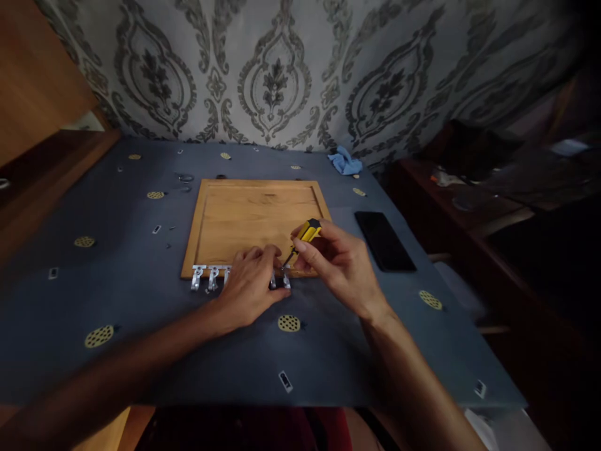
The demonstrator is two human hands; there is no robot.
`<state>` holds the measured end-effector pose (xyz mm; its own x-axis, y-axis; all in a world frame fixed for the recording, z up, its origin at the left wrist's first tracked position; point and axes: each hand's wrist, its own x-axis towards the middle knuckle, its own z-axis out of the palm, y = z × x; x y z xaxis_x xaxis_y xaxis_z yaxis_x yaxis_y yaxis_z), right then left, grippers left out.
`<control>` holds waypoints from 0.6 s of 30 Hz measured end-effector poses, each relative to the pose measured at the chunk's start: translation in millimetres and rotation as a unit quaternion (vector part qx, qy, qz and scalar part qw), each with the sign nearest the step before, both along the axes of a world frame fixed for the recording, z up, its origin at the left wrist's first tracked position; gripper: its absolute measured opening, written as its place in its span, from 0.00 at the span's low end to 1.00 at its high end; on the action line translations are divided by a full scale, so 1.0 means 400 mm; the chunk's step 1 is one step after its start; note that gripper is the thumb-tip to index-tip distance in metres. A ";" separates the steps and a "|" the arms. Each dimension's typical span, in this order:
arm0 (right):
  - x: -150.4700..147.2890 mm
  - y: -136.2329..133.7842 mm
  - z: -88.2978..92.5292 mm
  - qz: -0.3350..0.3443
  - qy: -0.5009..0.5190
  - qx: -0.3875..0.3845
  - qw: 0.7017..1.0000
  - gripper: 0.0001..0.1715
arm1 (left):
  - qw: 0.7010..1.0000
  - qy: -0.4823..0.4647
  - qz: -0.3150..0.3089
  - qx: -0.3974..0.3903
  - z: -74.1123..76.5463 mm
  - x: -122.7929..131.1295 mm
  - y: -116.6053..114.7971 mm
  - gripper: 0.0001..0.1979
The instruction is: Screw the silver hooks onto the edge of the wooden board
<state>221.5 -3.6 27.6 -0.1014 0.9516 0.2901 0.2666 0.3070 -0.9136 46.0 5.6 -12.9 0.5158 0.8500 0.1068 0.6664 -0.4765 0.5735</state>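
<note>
Now the right hand (346,263) pinches a yellow-and-black screwdriver (308,232) at the brown wooden board (244,220)'s 5 o'clock. The half-curled left hand (250,283) hides some silver metal hooks (213,277) at 6, its grip unseen. A flat black phone (385,242) lies at 3, a crumpled blue cloth (346,163) at 2.
</note>
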 end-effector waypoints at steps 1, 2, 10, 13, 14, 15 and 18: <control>0.002 0.001 -0.004 0.000 0.011 -0.004 1.000 0.16 | 1.000 -0.002 -0.002 0.001 0.000 0.000 0.000 0.23; 0.005 0.002 -0.008 -0.001 0.022 -0.004 1.000 0.16 | 1.000 -0.005 -0.005 0.003 -0.001 -0.001 -0.001 0.23; 0.003 0.007 -0.033 -0.091 0.090 0.005 0.992 0.20 | 1.000 0.001 0.000 -0.005 -0.001 -0.001 -0.001 0.22; 0.001 0.004 -0.034 -0.099 0.094 0.003 0.991 0.21 | 1.000 0.000 0.001 -0.002 0.000 -0.001 -0.002 0.22; 0.002 0.002 -0.033 -0.094 0.093 0.003 0.991 0.21 | 1.000 -0.001 0.000 -0.001 0.001 -0.001 -0.002 0.23; 0.004 0.000 -0.032 -0.087 0.089 0.004 0.992 0.21 | 1.000 -0.002 -0.002 -0.001 0.001 -0.002 -0.002 0.23; 0.013 -0.008 -0.030 -0.069 0.065 0.004 0.995 0.22 | 1.000 0.002 -0.008 -0.003 0.003 -0.002 -0.001 0.24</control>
